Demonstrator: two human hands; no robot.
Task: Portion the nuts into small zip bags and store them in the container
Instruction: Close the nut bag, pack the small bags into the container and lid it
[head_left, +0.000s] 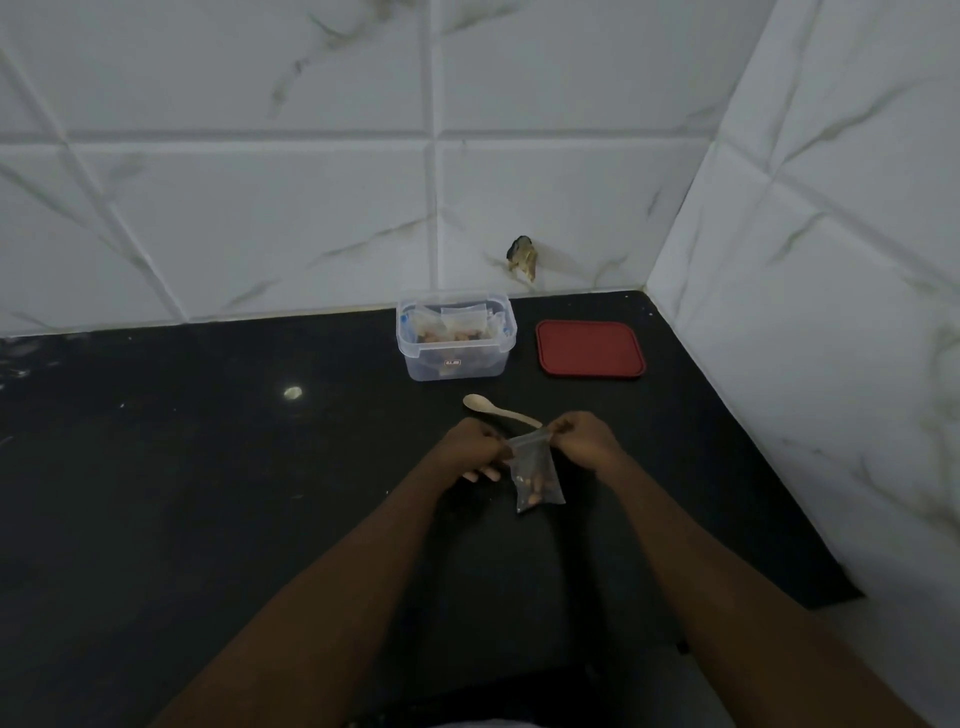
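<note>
Head view: both hands pinch zip bag (535, 475) holding nuts (531, 483).

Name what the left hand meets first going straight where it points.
The left hand, pinching the small clear zip bag, would probably meet the pale wooden spoon first; depth is unclear.

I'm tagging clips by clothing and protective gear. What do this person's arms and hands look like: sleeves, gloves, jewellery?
The left forearm and right forearm are bare to the frame's edge, no sleeve in view. The left hand and right hand are ungloved; no watch, bracelet or ring shows in this dim picture.
</note>
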